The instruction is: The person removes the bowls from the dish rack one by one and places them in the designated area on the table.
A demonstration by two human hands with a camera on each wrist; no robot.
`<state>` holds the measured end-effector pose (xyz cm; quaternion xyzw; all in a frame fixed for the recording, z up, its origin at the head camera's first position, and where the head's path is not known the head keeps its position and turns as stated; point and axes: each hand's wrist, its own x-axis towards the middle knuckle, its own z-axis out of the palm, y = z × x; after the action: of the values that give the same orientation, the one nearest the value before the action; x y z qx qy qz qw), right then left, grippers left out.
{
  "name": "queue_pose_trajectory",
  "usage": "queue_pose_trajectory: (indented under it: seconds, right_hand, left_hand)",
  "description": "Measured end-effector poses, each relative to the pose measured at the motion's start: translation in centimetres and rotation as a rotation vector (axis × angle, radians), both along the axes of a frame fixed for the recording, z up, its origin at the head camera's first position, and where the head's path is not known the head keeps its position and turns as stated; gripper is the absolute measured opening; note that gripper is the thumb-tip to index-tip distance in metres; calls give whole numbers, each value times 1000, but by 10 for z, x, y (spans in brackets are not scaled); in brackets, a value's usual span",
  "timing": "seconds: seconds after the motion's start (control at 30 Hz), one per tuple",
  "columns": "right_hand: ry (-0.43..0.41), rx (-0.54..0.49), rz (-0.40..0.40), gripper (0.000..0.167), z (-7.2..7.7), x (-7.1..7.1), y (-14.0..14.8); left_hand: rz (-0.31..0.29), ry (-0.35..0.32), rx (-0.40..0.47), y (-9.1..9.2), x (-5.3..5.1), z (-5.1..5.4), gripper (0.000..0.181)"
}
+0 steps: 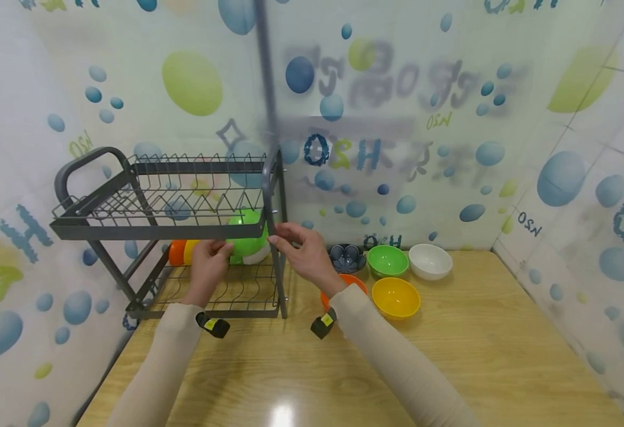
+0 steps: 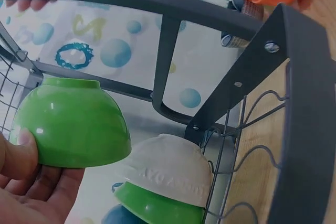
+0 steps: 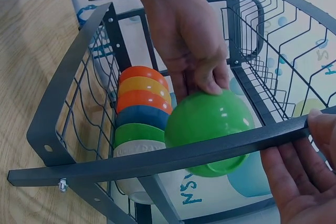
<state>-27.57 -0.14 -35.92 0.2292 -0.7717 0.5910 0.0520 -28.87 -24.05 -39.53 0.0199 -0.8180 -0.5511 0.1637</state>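
A dark grey two-tier dish rack [image 1: 157,232] stands on the left of the table. My left hand [image 1: 209,264] reaches between its tiers and pinches a green bowl [image 3: 210,124] by the rim, thumb on the outside. In the left wrist view that green bowl [image 2: 73,124] is upside down and apart from the row beneath. Stacked bowls [image 3: 143,100] in orange, yellow, blue, green and white lie on their sides along the lower tier. My right hand [image 1: 309,255] grips the rack's right side post, fingers and thumb on either side of the bar [image 3: 241,140].
Right of the rack, on the wooden table [image 1: 482,356], stand a dark flower-shaped bowl [image 1: 348,258], a green bowl [image 1: 388,261], a white bowl [image 1: 430,261], a yellow bowl [image 1: 396,298] and an orange bowl [image 1: 351,282]. A patterned curtain [image 1: 424,148] closes off the back and sides.
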Motion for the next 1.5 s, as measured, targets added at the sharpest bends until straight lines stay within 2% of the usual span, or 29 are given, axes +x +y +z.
queue_pose_trajectory:
  seconds: [0.13,0.33,0.47,0.57,0.67,0.87,1.13,1.37,1.5]
  right_hand:
    - [-3,1,1,41,0,0,0]
    - [3,3,-5,41,0,0,1]
    - [4,1,2,41,0,0,1]
    - [8,-2,3,41,1,0,2]
    - [16,0,5,40,2,0,2]
    - [33,9,40,36,5,2,4]
    - [91,97,121,47,5,5,21]
    - [170,199,157,56,8,15,48]
    - [254,253,177,59,11,23,65]
  left_hand:
    - [32,43,-30,0,11,0,30]
    - [35,110,-98,-2,30,-2,23]
    - [45,140,-130,-3,43,-2,22]
    - [31,147,-130,-4,55,0,24]
    - [40,170,-172,-5,67,1,23]
    - [61,278,-278,-5,83,5,19]
    - [19,429,-381,-7,99,7,23]
    - [-92,590,-437,-4,111,11,31]
    - [-165,631,-457,0,117,16,34]
